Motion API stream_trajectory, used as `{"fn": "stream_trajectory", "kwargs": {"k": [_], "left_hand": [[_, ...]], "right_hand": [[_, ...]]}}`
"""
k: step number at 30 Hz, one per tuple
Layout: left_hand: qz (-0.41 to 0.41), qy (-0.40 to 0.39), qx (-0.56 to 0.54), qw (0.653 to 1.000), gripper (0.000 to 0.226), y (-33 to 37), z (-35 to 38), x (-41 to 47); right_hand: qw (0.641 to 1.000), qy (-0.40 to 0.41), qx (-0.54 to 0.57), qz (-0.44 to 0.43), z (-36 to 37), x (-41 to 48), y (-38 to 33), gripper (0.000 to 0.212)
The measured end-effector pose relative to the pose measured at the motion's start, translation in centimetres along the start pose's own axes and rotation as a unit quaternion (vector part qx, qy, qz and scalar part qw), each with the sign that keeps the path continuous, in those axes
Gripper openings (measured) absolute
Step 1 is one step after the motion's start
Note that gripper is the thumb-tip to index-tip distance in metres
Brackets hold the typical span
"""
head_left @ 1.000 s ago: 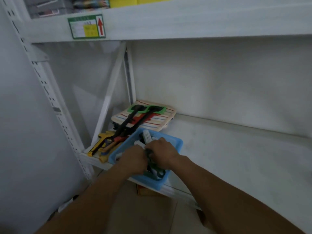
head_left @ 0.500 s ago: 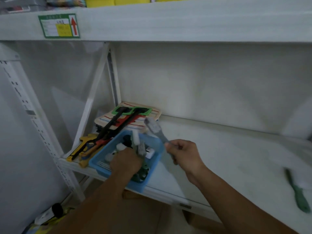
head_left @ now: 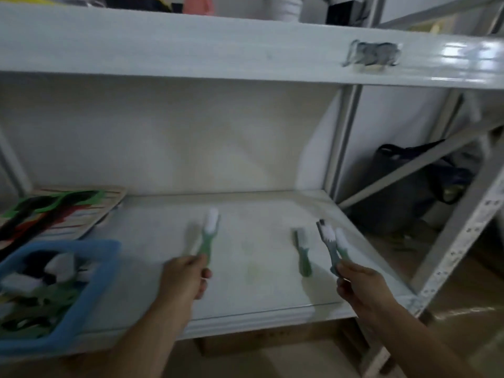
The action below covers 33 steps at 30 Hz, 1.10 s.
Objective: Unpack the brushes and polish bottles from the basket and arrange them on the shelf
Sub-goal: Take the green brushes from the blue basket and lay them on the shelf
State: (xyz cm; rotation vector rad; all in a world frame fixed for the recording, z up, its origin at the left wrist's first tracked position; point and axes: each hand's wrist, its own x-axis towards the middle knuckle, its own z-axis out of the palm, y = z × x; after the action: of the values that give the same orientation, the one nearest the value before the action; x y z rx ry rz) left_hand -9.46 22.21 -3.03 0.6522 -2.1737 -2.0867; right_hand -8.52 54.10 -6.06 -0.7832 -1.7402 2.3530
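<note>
Now the basket (head_left: 90, 290) is cut off and blurred; our left hand (head_left: 185, 279) grips one green brush (head_left: 208, 236), our right hand (head_left: 360, 285) pinches two brushes (head_left: 334, 241).

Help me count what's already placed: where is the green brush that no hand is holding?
In the head view, the loose green brush lies on the shelf, right of centre, between the hands and nearer the right hand.

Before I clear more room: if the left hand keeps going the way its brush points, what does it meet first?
Seemingly nothing: the left hand aims its green-handled white-bristled brush over bare white shelf board; the back wall comes first, though depth is unclear.
</note>
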Motion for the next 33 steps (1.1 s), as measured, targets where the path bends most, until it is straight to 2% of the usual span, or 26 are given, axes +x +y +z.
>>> {"fn": "stream_trajectory", "kwargs": {"k": [3,5,10,13,16,18,21,24,26,29,33], "left_hand": [[-0.054,-0.068,0.009,0.996,0.021,-2.4,7.8,-0.1],[-0.076,-0.09,0.022,0.993,0.018,-3.3,11.7,0.3],[-0.06,-0.079,0.071,0.993,0.02,-3.7,17.5,3.0],[-0.062,-0.098,0.111,0.987,0.021,-2.7,19.5,4.2],[-0.058,-0.127,0.182,0.973,0.045,-2.5,19.5,4.5],[-0.023,-0.145,0.23,0.962,0.045,-2.5,18.5,3.9],[0.031,-0.159,0.274,0.948,0.027,-2.2,16.0,2.0],[0.061,-0.195,0.276,0.939,0.02,-2.2,11.3,-1.1],[0.086,-0.192,0.271,0.939,0.018,-2.4,7.1,-2.8],[0.116,-0.134,0.283,0.943,0.017,-2.3,-0.1,-3.5],[0.138,-0.001,0.291,0.947,0.018,-1.7,-10.5,-2.8]], "right_hand": [[0.997,0.054,-0.05,-0.005,-2.9,2.0,0.1,0.021],[0.996,0.061,-0.063,0.009,-3.7,3.3,0.2,0.021],[0.996,0.042,-0.081,0.001,-4.1,5.4,1.1,0.022],[0.993,0.04,-0.113,-0.021,-4.3,5.9,1.4,0.032],[0.987,0.034,-0.151,-0.032,-4.2,5.8,1.6,0.045],[0.973,0.046,-0.217,-0.067,-3.9,5.5,1.8,0.046],[0.938,0.057,-0.316,-0.133,-3.1,4.2,1.6,0.033],[0.923,0.043,-0.344,-0.166,-1.9,2.4,1.1,0.038],[0.926,0.01,-0.338,-0.169,-0.3,0.9,0.8,0.038],[0.917,-0.039,-0.346,-0.196,3.6,-1.5,1.2,0.038],[0.887,-0.15,-0.351,-0.259,12.4,-5.1,2.6,0.034]]}}
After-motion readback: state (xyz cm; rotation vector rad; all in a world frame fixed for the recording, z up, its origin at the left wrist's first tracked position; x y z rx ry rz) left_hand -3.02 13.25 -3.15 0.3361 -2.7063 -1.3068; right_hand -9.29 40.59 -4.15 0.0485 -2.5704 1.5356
